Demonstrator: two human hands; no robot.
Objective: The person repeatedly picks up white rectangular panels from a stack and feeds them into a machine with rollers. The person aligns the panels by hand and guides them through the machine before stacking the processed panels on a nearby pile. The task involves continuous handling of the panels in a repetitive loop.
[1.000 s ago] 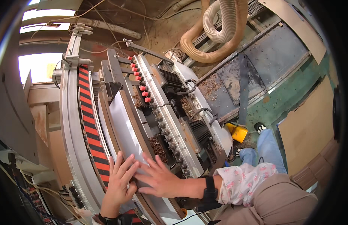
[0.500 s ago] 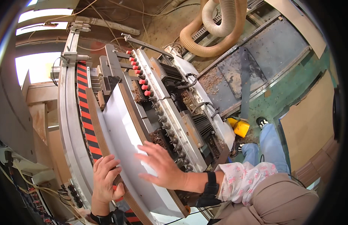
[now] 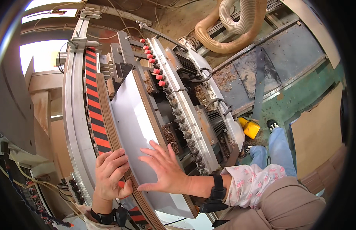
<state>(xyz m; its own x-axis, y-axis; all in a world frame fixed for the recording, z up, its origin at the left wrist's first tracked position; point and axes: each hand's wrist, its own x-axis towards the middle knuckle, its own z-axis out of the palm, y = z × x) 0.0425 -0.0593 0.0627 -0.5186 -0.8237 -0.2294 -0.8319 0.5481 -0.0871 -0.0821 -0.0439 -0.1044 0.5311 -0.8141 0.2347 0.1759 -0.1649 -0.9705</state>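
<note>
A long white panel (image 3: 132, 107) with brown edges lies lengthwise on a boring machine. Along its left side runs a brown layered edge (image 3: 106, 111), apparently several boards set side by side. My left hand (image 3: 110, 174) is at this edge, near its lower end, fingers loosely bent and thumb apart; no held thing shows. Whether its fingertips touch the edge I cannot tell. Over the white face my right hand (image 3: 164, 170) spreads its fingers wide, holding nothing. Contact between its palm and the panel cannot be made out. Dark bands circle both wrists.
Right of the panel stands a row of drill spindles (image 3: 180, 119), several with red caps (image 3: 153, 61). A red-and-black striped strip (image 3: 94, 103) borders the metal rail (image 3: 75, 115). Beyond are a ribbed hose (image 3: 224, 46), a yellow foot-pedal-like housing (image 3: 250, 128) and scattered chips.
The view has shifted, so the machine appears farther right. My right hand's fingers are spread wider and point more upward. My left hand's fingers are slightly more bent.
</note>
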